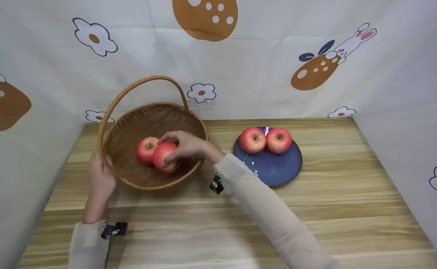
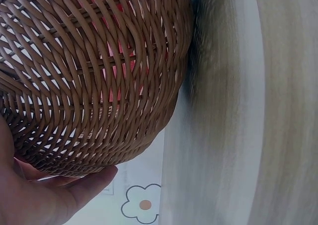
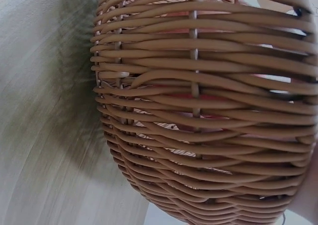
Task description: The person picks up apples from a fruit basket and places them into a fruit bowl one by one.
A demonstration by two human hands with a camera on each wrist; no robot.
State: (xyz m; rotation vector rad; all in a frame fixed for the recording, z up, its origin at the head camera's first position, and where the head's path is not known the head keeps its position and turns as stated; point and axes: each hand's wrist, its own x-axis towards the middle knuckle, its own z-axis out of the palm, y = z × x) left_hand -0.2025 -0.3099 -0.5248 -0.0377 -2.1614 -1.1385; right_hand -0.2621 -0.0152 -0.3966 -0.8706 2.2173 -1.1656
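Red, the apple (image 1: 162, 152) in the right hand's (image 1: 186, 145) curled fingers is inside the basket (image 1: 173, 116), unreleased; a second apple (image 1: 145, 151) sits at its ten o'clock. The left hand (image 1: 102, 173) grips the basket's eight-o'clock side. Progress looks halfway: two more apples (image 1: 252, 141) lie on the plate (image 1: 278, 168) at three.

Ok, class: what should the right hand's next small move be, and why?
Perhaps settle the held apple gently beside the other apple in the basket: the right hand grips it there, close to that apple, and the left hand touches the basket's side.
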